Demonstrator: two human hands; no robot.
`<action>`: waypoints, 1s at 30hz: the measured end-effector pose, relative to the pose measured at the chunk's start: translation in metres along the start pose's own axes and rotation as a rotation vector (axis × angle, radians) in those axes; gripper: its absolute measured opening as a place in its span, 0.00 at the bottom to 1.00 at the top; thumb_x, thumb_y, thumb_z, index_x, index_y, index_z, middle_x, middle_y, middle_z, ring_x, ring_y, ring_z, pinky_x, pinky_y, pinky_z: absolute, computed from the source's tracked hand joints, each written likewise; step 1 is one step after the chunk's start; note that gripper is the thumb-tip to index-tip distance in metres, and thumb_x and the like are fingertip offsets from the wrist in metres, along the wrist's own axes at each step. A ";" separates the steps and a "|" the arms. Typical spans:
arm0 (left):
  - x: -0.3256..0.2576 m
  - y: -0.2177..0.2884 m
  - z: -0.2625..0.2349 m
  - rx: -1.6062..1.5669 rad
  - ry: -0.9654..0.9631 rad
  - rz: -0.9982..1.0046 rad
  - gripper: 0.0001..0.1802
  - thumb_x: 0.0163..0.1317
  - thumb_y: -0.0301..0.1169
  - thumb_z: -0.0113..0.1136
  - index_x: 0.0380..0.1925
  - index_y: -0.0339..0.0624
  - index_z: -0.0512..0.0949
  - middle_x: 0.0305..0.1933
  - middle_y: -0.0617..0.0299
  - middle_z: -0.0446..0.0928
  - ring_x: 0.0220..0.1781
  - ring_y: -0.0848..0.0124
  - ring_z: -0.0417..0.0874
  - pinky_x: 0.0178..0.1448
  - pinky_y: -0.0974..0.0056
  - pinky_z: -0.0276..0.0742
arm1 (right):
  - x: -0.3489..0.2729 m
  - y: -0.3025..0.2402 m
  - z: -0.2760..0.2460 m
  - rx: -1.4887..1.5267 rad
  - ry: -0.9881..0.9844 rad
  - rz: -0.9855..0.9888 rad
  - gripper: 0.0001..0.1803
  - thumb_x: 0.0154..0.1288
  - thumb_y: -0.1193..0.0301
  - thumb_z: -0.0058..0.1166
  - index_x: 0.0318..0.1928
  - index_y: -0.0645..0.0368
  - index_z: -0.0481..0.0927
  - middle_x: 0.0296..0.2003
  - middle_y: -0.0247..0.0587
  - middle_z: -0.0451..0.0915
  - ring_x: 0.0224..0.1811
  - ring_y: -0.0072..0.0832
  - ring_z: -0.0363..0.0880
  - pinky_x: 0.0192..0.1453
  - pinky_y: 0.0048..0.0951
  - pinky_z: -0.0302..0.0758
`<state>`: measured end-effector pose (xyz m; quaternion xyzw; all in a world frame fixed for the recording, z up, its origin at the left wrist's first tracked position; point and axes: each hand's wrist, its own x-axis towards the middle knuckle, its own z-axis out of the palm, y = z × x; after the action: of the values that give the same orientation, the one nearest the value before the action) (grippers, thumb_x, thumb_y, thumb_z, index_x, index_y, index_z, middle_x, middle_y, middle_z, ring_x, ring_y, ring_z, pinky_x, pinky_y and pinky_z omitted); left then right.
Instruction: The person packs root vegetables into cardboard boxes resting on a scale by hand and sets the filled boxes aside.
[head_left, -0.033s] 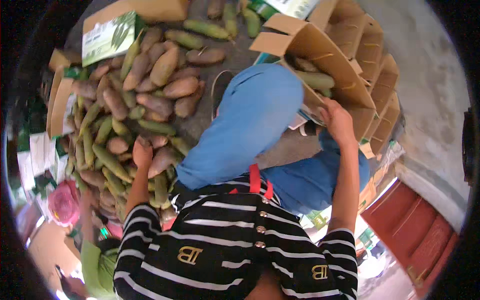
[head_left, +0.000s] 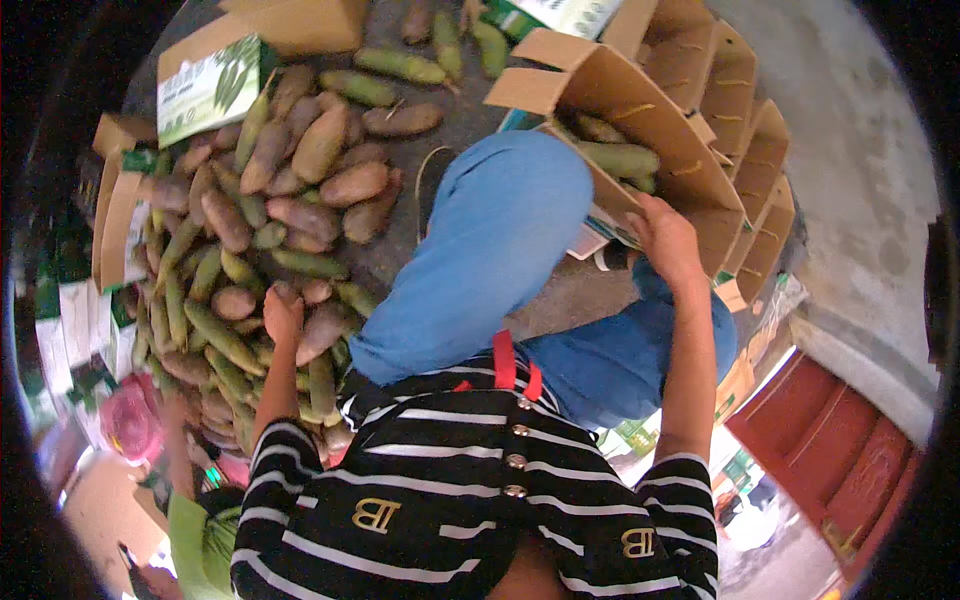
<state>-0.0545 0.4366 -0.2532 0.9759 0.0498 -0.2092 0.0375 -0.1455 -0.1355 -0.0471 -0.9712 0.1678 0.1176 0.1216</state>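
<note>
Hands — seemingly on pods, box

Green and reddish-brown pods heaped on dark grey floor, plain tan cardboard box, green-and-white printed box, blue trousers, black shirt with white stripes, red strap, pink bag.

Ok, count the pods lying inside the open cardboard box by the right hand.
3 in view: inside the open cardboard box, one large green pod, a smaller pod above it, and a pod end below, near the right hand. More may be hidden by the box walls.
</note>
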 end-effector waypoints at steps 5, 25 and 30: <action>0.009 0.086 -0.058 -0.353 0.357 0.267 0.34 0.49 0.36 0.61 0.53 0.32 0.59 0.50 0.46 0.67 0.52 0.54 0.69 0.53 0.57 0.66 | -0.004 0.005 0.005 0.031 0.085 -0.062 0.10 0.54 0.66 0.49 0.36 0.57 0.71 0.35 0.47 0.75 0.39 0.44 0.73 0.41 0.40 0.71; -0.057 0.479 -0.216 -0.178 0.338 1.378 0.24 0.49 0.34 0.58 0.46 0.37 0.67 0.47 0.47 0.69 0.49 0.52 0.70 0.52 0.56 0.67 | -0.009 0.006 0.013 -0.075 0.075 -0.014 0.15 0.54 0.67 0.50 0.41 0.59 0.67 0.33 0.49 0.75 0.37 0.45 0.73 0.39 0.40 0.70; -0.041 0.470 -0.213 0.098 0.159 1.188 0.17 0.53 0.35 0.53 0.42 0.39 0.68 0.43 0.48 0.71 0.45 0.51 0.72 0.47 0.53 0.70 | -0.007 0.004 0.007 -0.042 0.054 -0.011 0.13 0.55 0.67 0.49 0.37 0.60 0.66 0.32 0.51 0.75 0.36 0.46 0.74 0.38 0.42 0.71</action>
<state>0.0477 -0.0126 -0.0184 0.8499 -0.5112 -0.0808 0.0993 -0.1550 -0.1345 -0.0528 -0.9773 0.1633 0.0941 0.0971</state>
